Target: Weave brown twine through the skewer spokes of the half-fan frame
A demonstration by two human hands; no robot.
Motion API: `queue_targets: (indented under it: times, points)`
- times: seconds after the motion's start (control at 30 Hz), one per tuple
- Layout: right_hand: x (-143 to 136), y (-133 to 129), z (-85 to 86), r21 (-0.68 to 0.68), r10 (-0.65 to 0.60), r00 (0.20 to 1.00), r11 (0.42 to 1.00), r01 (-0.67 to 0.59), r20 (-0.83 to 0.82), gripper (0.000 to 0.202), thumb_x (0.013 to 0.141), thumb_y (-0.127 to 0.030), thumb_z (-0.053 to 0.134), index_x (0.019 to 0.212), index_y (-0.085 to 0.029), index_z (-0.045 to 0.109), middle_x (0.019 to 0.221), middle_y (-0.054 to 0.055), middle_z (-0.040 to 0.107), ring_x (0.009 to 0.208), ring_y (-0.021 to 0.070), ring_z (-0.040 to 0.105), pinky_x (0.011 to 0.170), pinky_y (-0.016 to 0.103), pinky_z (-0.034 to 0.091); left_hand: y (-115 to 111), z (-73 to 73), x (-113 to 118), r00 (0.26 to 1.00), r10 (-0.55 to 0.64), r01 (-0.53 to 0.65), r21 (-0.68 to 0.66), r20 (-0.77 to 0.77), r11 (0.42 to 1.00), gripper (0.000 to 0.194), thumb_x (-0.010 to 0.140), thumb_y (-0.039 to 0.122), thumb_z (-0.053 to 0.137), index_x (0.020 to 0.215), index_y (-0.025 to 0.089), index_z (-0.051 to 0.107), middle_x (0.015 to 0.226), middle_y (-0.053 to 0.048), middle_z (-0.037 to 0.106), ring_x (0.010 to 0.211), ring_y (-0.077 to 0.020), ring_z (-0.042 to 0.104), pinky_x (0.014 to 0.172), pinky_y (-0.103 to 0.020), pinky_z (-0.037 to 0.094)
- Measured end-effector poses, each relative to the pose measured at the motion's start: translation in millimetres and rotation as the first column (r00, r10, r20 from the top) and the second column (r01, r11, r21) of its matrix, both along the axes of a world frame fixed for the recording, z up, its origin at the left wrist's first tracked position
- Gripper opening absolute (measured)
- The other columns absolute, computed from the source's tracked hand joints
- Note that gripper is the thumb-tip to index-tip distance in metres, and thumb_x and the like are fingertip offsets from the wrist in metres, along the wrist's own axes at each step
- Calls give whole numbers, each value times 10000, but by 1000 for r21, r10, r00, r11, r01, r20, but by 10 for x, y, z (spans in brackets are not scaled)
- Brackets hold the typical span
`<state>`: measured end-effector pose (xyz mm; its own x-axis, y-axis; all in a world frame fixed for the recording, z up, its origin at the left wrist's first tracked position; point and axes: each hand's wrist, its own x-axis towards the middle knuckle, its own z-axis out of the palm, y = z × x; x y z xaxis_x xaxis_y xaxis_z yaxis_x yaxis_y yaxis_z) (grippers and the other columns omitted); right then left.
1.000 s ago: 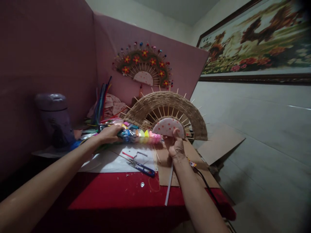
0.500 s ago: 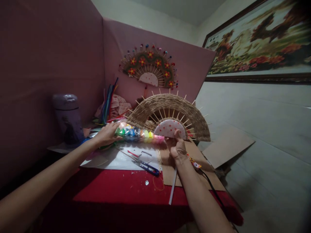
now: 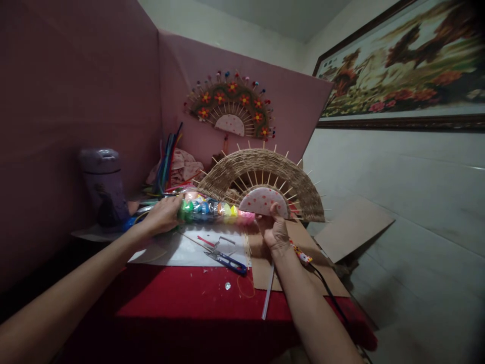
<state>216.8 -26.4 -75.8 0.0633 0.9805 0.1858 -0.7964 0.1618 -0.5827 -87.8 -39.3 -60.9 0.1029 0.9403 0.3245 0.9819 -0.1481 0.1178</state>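
Note:
My right hand [image 3: 275, 230] grips the bottom of a woven fan [image 3: 261, 162] by its dotted half-round base [image 3: 264, 201], thumb in front. The fan stands upright, with thin sticks poking out round its arc. My left hand [image 3: 164, 215] is closed on the left end of a clear pack of colourful balls [image 3: 212, 211], which lies behind the white sheet. Its fingertips are partly hidden by the shiny wrapping. Blue snips [image 3: 229, 263] lie on the white sheet [image 3: 162, 253], below the pack.
A decorated fan [image 3: 231, 103] hangs on the pink board. A lilac bottle [image 3: 104, 187] stands at the left beside coloured pipe cleaners [image 3: 168, 162]. Cardboard [image 3: 322, 273], a glue stick [image 3: 268, 293] and a black cable [image 3: 328, 285] lie at the right on the red cloth [image 3: 170, 293].
My left hand has shifted slightly left and its fingers have drawn in at the end of the pack. My right hand still holds the fan in nearly the same place.

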Motion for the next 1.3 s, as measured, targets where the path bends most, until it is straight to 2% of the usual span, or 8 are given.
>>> queue_targets:
  times: [0.13, 0.27, 0.4, 0.57, 0.87, 1.07, 1.2, 1.3]
  points:
    - [-41, -31, 13, -13, 2, 1000, 1000, -2, -12, 362, 536, -347, 813, 824, -219, 634, 757, -34, 689, 667, 114, 607, 488, 193, 483, -86, 78, 200, 998, -14, -3, 260, 66, 966, 404, 756, 381, 558, 1076, 137, 589, 1096, -152, 583, 1059, -305, 485, 890, -387, 370]
    - [-92, -60, 12, -17, 22, 1000, 1000, -22, -21, 322, 567, -322, 801, 820, -224, 627, 779, -38, 686, 695, 115, 609, 511, 198, 491, -232, 40, 498, 974, -140, 114, 149, 177, 982, 250, 814, 360, 495, 897, 192, 660, 877, -85, 643, 840, -241, 573, 764, -345, 431]
    - [-108, -77, 22, -18, 32, 999, 999, -32, -9, 277, 608, -322, 776, 813, -222, 619, 779, -34, 681, 703, 113, 607, 513, 196, 489, -213, -70, 694, 974, -220, 224, 279, -47, 934, 298, 772, 257, 558, 1057, 217, 636, 1156, -124, 562, 1133, -308, 438, 929, -419, 341]
    - [-38, -75, 67, 50, 17, 999, 999, -15, -30, 294, 611, -350, 773, 827, -218, 622, 803, -27, 682, 732, 109, 612, 507, 175, 486, 103, -144, 638, 967, -210, 232, 154, -144, 960, 694, 665, 295, 673, 1317, 246, 438, 1312, -149, 455, 1221, -365, 343, 970, -516, 243]
    - [30, -6, -6, 77, -17, 999, 997, 19, -27, 375, 604, -350, 782, 918, -227, 616, 864, -25, 679, 771, 105, 612, 536, 175, 496, 511, -217, 579, 965, -173, 208, 169, -198, 964, 542, 759, 209, 556, 1284, 313, 468, 1239, -138, 514, 1179, -355, 381, 910, -521, 267]
    - [-37, -13, -12, 49, 20, 1000, 999, -20, -15, 308, 628, -340, 764, 876, -222, 624, 861, -24, 685, 754, 106, 619, 522, 175, 495, 530, -167, 541, 952, -244, 278, 182, -187, 943, 547, 722, 243, 611, 1258, 267, 503, 1225, -130, 520, 1166, -335, 394, 962, -496, 259]
    - [-102, -39, -17, -12, 30, 999, 999, -31, -32, 253, 644, -311, 757, 841, -218, 628, 816, -32, 691, 749, 105, 626, 563, 191, 526, 319, -214, 648, 936, -350, 328, 282, 30, 902, 519, 686, 237, 665, 1192, 199, 559, 1221, -139, 532, 1191, -319, 388, 1024, -453, 243]
    - [-163, -75, -30, -31, 63, 997, 997, -64, -43, 235, 645, -293, 760, 820, -210, 627, 820, -22, 697, 755, 112, 631, 590, 207, 541, 105, -220, 831, 775, -402, 313, 256, 488, 915, 347, 692, 297, 679, 1022, 197, 635, 1078, -120, 616, 1111, -308, 473, 959, -445, 334]
